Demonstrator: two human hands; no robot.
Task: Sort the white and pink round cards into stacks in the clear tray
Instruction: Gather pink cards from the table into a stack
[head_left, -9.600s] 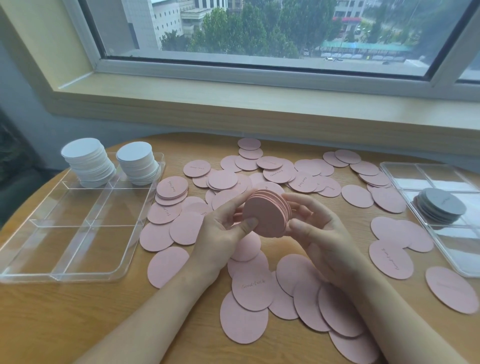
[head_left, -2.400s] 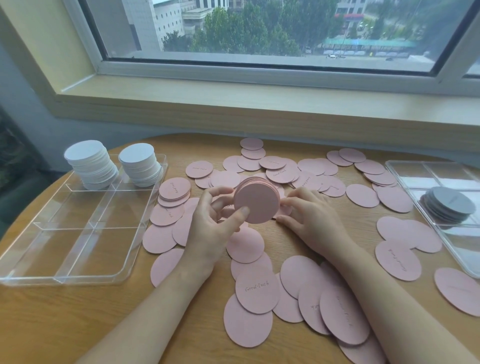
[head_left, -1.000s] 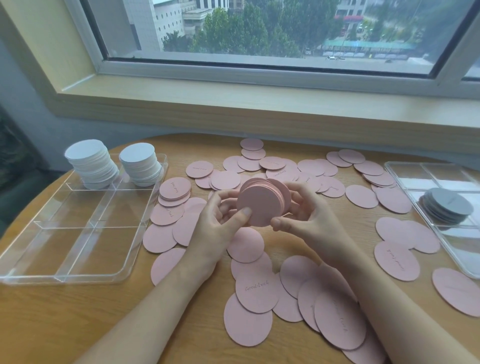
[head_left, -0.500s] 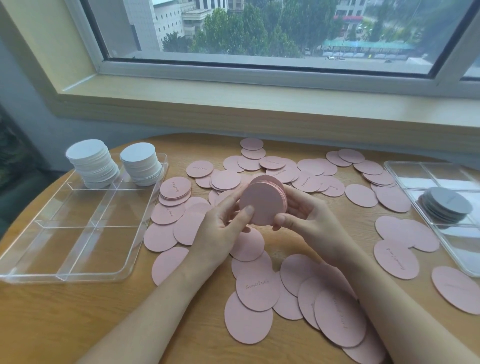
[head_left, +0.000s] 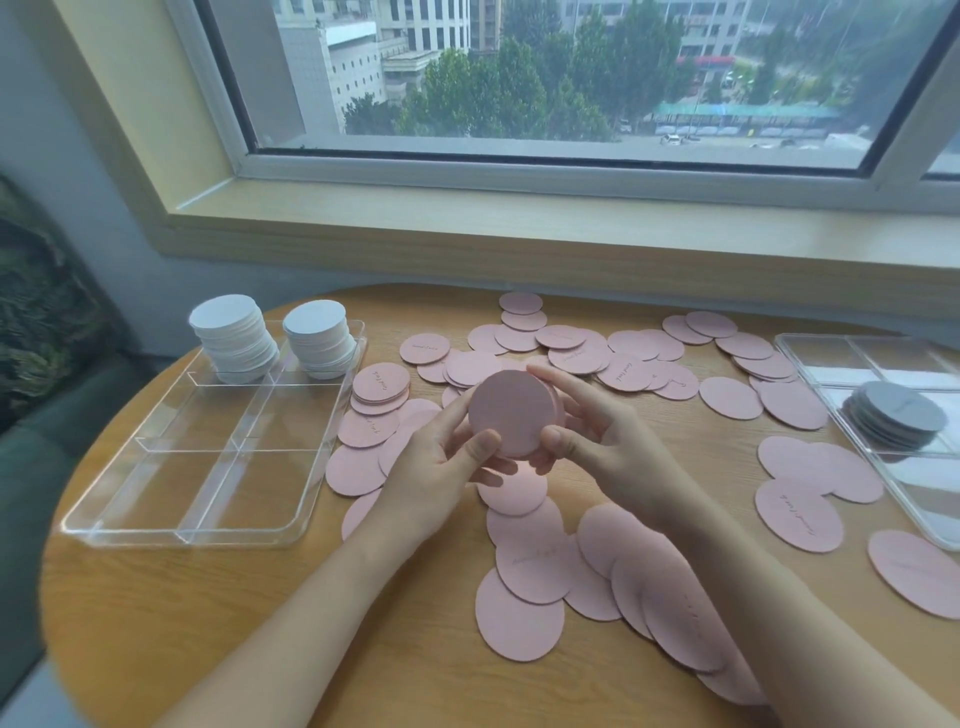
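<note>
Both hands were raised above the middle of the round wooden bench (head_left: 260, 623), sharing one thick stack of pink round cards (head_left: 511, 413) held on edge with its flat face toward the person. The left hand (head_left: 436, 478) had its grip closed on the stack from the left, thumb pressed on the lower front face, fingers curled behind. The right hand (head_left: 602, 436) gripped it from the right, thumb on the lower right rim and index finger laid along the top edge. The stack was clear of the bench, hanging over loose pink cards (head_left: 524, 587) that lay scattered and overlapping beneath the forearms and in a wide band toward the window sill (head_left: 519, 228). A short pile of pink cards (head_left: 381, 387) sat just beside the right wall of the clear tray (head_left: 208, 535). That tray lay at the left of the bench, divided into compartments; its two far compartments each carried a tall stack of white round cards (head_left: 234, 338), the left one leaning a little, the second white stack (head_left: 319, 340) next to it. The nearer compartments held no cards. At the right edge lay a second clear tray (head_left: 883, 353) with a low fanned pile of grey cards (head_left: 898, 415) in it. More pink cards lay between that tray and the right forearm.
</note>
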